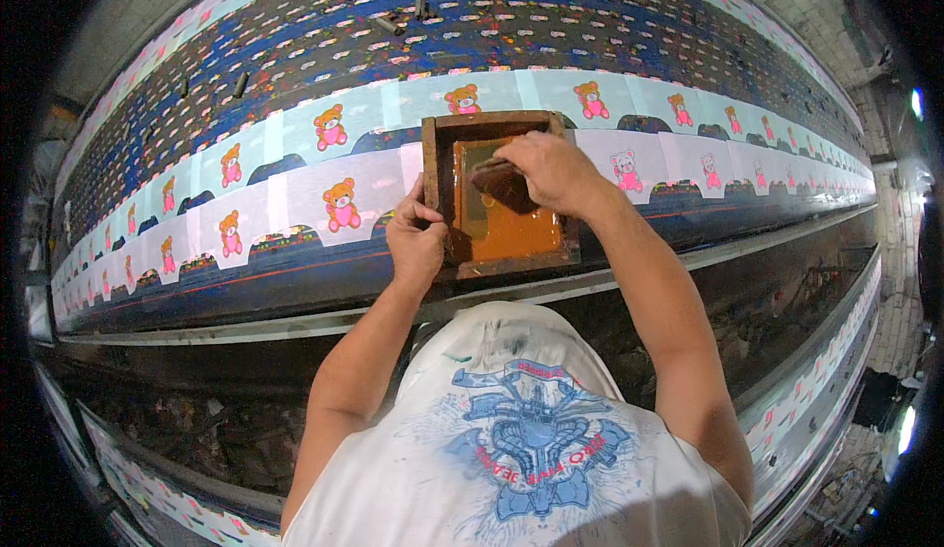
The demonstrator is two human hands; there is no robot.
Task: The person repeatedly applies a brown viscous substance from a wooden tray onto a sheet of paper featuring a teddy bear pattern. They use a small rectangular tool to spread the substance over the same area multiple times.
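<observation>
A wooden screen-printing frame lies before me over a row of pale pink fabric pieces. Orange-brown ink covers much of its mesh. My right hand grips a dark squeegee, tilted inside the frame. At the frame's left side, my left hand holds the wooden rail with fingers curled. Left of the frame, the near-row pieces bear brown teddy bears with pink parts. To its right, the bears show pink parts and outlines without brown. The frame hides the fabric beneath it.
A second row of pale blue-green pieces with brown bears runs behind. The long printing table has an ink-spotted surface with several small dark cylinders on it. Its pale edge rail passes in front of me. Another table stands behind at right.
</observation>
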